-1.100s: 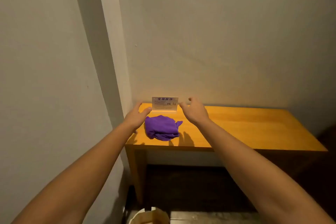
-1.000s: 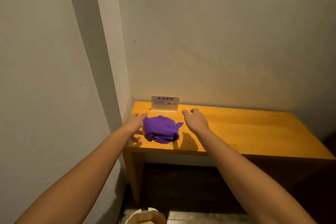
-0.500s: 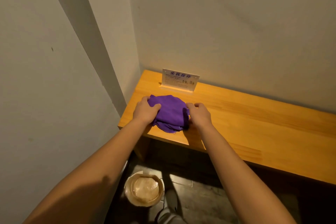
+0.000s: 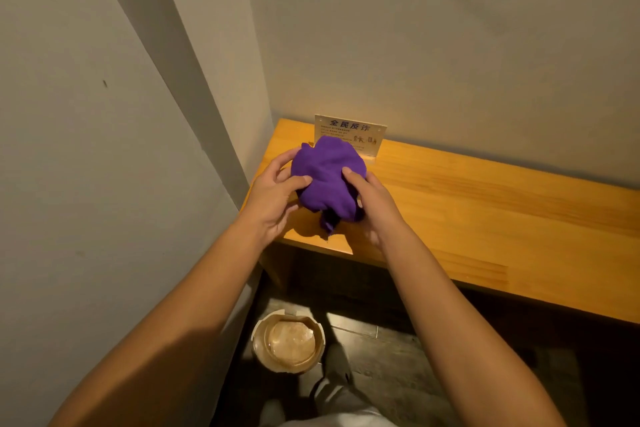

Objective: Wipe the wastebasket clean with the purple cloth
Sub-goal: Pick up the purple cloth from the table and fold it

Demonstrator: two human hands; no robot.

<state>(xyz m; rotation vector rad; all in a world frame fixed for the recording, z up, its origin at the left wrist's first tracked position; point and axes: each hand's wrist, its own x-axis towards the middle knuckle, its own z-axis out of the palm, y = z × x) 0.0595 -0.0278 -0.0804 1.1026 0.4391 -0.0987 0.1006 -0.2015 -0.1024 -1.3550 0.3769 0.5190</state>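
Observation:
The bunched purple cloth [image 4: 327,177] is held up just above the left end of the wooden table [image 4: 485,204]. My left hand [image 4: 273,199] grips its left side and my right hand [image 4: 375,204] grips its right side, thumbs on top. A loose corner of the cloth hangs down toward the table's front edge. The round pale wastebasket [image 4: 289,343] stands on the dark floor below, under the table's left front corner, its inside showing.
A small printed sign [image 4: 351,130] stands at the table's back edge against the wall, partly behind the cloth. A grey wall [image 4: 104,184] closes in on the left. My foot [image 4: 337,367] is beside the wastebasket on the floor.
Both hands closed on the cloth and lifted it off the table. The view tilted down, bringing the wastebasket on the floor into sight.

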